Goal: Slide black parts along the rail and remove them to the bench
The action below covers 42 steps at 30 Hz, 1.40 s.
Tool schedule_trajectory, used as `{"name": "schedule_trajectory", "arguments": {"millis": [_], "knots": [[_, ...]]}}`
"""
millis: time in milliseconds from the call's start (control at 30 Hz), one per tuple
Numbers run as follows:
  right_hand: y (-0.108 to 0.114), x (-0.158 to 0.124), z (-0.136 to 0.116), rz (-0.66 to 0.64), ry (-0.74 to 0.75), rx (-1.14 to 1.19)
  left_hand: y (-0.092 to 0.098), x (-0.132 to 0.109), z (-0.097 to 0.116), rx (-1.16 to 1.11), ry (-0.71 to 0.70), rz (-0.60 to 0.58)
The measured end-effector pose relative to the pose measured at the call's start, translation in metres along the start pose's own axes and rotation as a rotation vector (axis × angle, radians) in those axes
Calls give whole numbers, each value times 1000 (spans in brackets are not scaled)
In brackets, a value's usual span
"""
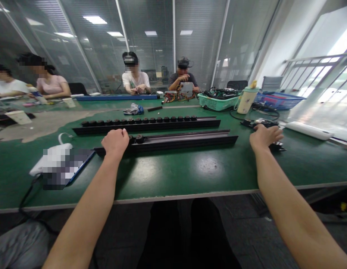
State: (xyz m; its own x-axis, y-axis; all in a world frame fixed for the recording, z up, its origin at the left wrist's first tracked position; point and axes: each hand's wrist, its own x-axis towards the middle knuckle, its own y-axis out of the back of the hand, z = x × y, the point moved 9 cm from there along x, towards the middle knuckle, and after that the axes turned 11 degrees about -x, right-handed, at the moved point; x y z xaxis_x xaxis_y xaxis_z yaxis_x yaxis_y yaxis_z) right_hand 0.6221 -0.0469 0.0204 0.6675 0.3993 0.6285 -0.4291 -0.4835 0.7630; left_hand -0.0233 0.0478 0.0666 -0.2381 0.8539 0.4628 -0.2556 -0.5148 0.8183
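Observation:
My left hand (116, 142) is closed over the left part of the near black rail (187, 144), its fingertips hidden behind the hand. Two round black pieces (139, 139) show in the rail's channel just right of that hand; the rest of the channel is bare. Off to the right, my right hand (264, 136) reaches over a small pile of black parts (277, 146), with its fingers apart. Behind the near rail lies a second black rail (151, 126), set with a row of several round black pieces.
A phone (78, 166) and a white device with a cable lie at left. Further back are a crumpled cloth (133, 109), a green basket (218, 101) of cables, a cream tumbler (247, 100) and a blue basket (282, 101). Several people sit across the table.

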Motion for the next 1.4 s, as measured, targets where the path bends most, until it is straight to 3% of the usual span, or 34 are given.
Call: {"name": "schedule_trajectory", "arguments": {"millis": [100, 367, 600, 733, 833, 967, 1400], "knots": [[23, -14, -23, -6, 48, 82, 2, -3, -1, 11, 70, -33], [80, -83, -124, 76, 621, 182, -1, -11, 17, 28, -31, -41], [137, -189, -221, -13, 1187, 269, -7, -16, 33, -7, -211, -65], [166, -225, -265, -195, 1209, 375, -14, -23, 49, -81, -374, -87], [170, -239, -289, -339, 1189, 411, -18, -29, 60, -194, -510, -104], [165, -246, -307, -409, 1141, 490, -24, -38, 70, -382, -678, -184], [147, -237, -309, -425, 1082, 592, -32, -39, 69, -399, -632, -224]]}}
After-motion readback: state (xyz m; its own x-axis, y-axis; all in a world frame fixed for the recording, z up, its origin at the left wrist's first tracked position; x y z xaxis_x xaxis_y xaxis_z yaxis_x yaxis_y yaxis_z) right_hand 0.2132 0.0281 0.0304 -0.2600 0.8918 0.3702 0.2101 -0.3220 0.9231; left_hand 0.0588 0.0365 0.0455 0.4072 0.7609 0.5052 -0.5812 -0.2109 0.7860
